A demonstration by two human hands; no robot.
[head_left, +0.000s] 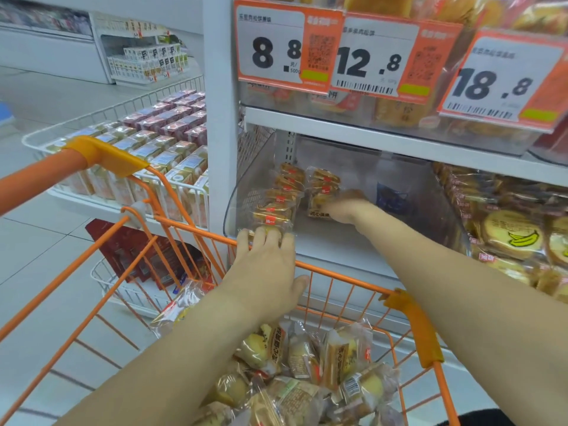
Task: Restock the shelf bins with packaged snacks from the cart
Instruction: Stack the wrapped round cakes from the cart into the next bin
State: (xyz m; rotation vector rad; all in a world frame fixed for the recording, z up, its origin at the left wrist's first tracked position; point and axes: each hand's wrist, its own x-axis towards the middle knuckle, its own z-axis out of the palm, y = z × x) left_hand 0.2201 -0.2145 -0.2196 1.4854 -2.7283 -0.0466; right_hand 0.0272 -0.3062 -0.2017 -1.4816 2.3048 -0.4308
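Head view: left hand (pixel 266 259) lies fingers-straight over the front snack pack (pixel 272 215) at the clear bin (pixel 338 241) lip, above the cart (pixel 344 275) rim. Right hand (pixel 344 207), blurred, reaches into the bin against a second pack row (pixel 322 189); grip unreadable. Bare bin floor lies right of it. More packs fill the cart.

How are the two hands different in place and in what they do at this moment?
The left hand is nearer, at the front edge of the clear bin, its fingers over the closest packet of the left row. The right hand reaches deeper into the bin, at the right row of packets; it is blurred, so its grip is unclear. Both are bare and stretch over the orange cart.
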